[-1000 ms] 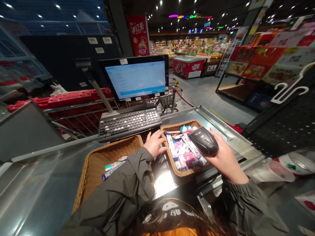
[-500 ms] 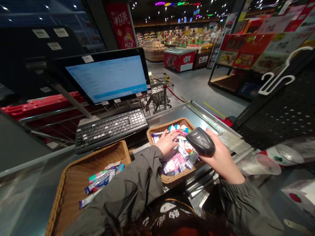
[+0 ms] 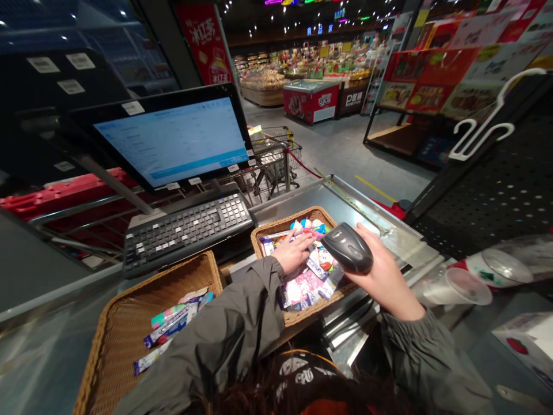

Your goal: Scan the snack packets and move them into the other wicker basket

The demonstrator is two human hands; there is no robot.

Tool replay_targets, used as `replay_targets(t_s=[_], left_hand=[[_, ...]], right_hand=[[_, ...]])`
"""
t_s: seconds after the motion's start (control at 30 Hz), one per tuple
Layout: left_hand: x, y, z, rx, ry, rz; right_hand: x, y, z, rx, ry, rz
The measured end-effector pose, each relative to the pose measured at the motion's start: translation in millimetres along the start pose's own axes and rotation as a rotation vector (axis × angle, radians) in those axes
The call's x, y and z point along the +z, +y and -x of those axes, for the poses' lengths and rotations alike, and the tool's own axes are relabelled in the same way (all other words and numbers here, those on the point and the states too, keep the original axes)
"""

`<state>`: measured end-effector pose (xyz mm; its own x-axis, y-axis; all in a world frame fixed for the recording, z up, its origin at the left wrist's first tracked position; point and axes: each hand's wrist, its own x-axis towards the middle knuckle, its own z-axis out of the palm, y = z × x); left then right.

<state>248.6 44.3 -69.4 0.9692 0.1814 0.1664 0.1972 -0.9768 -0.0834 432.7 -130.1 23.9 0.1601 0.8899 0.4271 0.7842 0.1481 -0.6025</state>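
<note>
The person's right hand [image 3: 386, 282] is closed around a black handheld barcode scanner [image 3: 347, 248], and the fingers wrap it from below, in the middle of the frame. The left hand [image 3: 294, 252] lies open, palm down, on small colourful packets [image 3: 305, 285], which seem to be sweets or toys, though the view is not sharp. These packets fill a wicker basket [image 3: 287, 217] on the steel counter [image 3: 358, 199]. A second wicker basket [image 3: 151, 288], lower left, holds a few packets [image 3: 168, 324]. A black keyboard [image 3: 188, 233] and a monitor [image 3: 168, 138] stand just beyond it.
</note>
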Motion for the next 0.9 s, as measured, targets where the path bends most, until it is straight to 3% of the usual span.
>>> replay_targets(t_s=[0.3,0.5,0.67,0.8,0.9], left_hand=[[-3.0,-13.7,7.5,-0.259,-0.060,0.135],[-2.7,-14.6,17.4,-0.405,0.018,0.070],[-12.1,-17.0,19.4,-0.323,0.046,0.049],[-19.8,-25.8,21.9,-0.111,-0.078,0.077],[-19.5,-29.5,23.7,-0.081,-0.133,0.053]], right_hand=[[1.8,-4.6,-2.3,-0.018,-0.006,0.022],[4.3,-4.6,-1.9,-0.034,-0.004,0.027],[5.7,-7.9,-3.2,-0.036,-0.021,0.014],[5.8,-11.6,-4.1,-0.034,-0.048,0.012],[6.6,-13.3,-4.4,-0.037,-0.070,0.009]])
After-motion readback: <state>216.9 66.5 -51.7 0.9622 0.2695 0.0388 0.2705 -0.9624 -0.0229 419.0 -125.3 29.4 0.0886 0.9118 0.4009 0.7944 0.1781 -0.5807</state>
